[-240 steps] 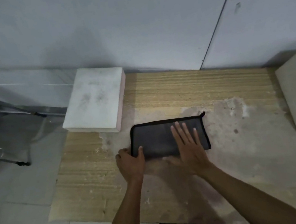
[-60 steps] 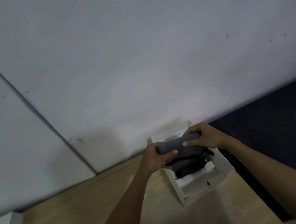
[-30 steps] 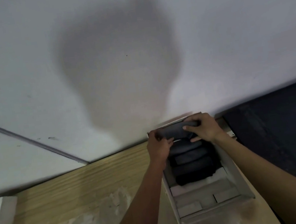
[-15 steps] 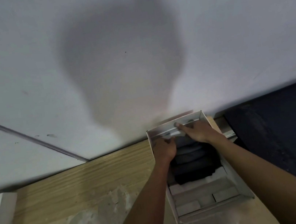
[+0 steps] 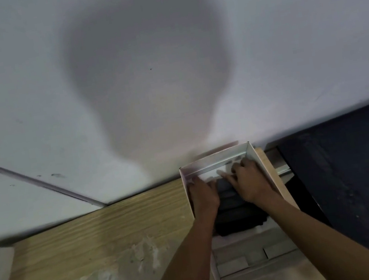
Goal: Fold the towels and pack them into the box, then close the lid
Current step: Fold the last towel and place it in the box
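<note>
**Tucking a folded towel into the far end of the box**

The person is reaching both arms into an open white cardboard box (image 5: 217, 159) that is sitting at the far edge of a worn wooden tabletop (image 5: 86, 245), hard against a pale grey wall (image 5: 166, 58). The left hand (image 5: 202, 196) is lying palm down just inside the box's left wall, its fingers curled downward and pressing on dark cloth; whether it is actually pinching the fabric cannot be told, since the fingertips are hidden. The right hand (image 5: 248, 184) is working just beside it, nearer the right wall, with fingers spread and flattened, pushing down and forward, not closing around anything.

Between and beneath the two hands, the stack of dark grey folded towels (image 5: 238, 218) is filling the box's far and middle part, with the nearest fold showing just behind the wrists. Closer to the person than the hands, the box floor is lying bare and pale.

Judging by the posture, both palms are seating the latest towel against the far wall so the bundle stays compact and low, probably so the lid can shut flat later. No lid can be identified here. Motion blur is softening the fingers.
</note>
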`<state>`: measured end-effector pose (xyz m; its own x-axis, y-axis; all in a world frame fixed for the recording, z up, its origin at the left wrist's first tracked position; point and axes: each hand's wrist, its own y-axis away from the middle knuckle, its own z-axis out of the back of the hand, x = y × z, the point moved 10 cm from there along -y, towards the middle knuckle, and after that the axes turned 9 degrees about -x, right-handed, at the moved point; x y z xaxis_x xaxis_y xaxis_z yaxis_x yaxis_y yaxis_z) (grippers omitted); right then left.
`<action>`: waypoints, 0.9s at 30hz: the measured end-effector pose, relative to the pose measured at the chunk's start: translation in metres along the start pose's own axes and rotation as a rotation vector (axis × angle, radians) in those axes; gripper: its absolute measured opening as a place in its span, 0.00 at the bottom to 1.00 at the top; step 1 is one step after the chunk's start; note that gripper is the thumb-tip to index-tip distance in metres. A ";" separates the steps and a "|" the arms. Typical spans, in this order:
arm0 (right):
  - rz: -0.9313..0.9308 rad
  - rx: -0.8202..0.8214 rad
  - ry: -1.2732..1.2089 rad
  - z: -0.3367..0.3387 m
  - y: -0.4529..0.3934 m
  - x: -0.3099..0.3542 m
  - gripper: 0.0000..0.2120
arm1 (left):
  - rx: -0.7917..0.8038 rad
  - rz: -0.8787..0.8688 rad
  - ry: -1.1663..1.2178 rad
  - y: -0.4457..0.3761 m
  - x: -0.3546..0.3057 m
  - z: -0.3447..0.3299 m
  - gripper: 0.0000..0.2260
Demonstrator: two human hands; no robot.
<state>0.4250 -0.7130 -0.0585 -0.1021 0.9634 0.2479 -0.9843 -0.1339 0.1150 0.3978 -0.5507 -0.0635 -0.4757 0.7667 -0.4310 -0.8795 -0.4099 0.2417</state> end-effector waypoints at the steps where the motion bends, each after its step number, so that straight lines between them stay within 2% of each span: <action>1: 0.001 -0.095 -0.019 0.003 0.007 0.000 0.32 | -0.035 -0.007 0.020 0.002 0.001 -0.002 0.27; 2: -0.012 -0.167 -0.053 0.003 0.012 -0.004 0.24 | -0.065 -0.017 0.038 0.004 0.002 -0.004 0.27; 4: -0.032 -0.226 -0.096 0.003 0.020 -0.006 0.19 | -0.107 -0.018 0.087 0.007 0.005 -0.009 0.26; 7: -0.017 -0.322 -0.273 0.012 0.026 -0.006 0.23 | -0.167 -0.051 0.224 0.014 0.004 -0.008 0.21; 10: -0.073 -0.263 -0.463 0.010 0.030 -0.008 0.30 | -0.148 -0.027 0.416 0.027 0.013 -0.014 0.28; 12: -0.143 -0.226 -0.489 0.000 0.039 -0.013 0.31 | -0.127 0.012 0.524 0.041 0.019 -0.022 0.30; 15: -0.170 -0.251 -0.505 -0.009 0.055 -0.018 0.33 | -0.177 0.063 0.632 0.058 0.024 -0.028 0.32; 19: -0.174 -0.259 -0.466 -0.015 0.058 -0.019 0.32 | -0.205 0.063 0.610 0.058 0.040 -0.044 0.36; 24: -0.157 -0.241 -0.469 -0.017 0.053 -0.019 0.30 | -0.185 0.010 0.561 0.053 0.031 -0.040 0.31; 27: -0.047 -0.282 -0.432 -0.001 0.060 -0.012 0.32 | -0.212 -0.120 0.447 0.062 0.017 -0.023 0.28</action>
<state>0.3667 -0.7321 -0.0555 -0.0467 0.7747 0.6306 -0.9930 0.0327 -0.1137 0.3347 -0.5744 -0.0763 -0.2876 0.5474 -0.7859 -0.8888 -0.4584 0.0060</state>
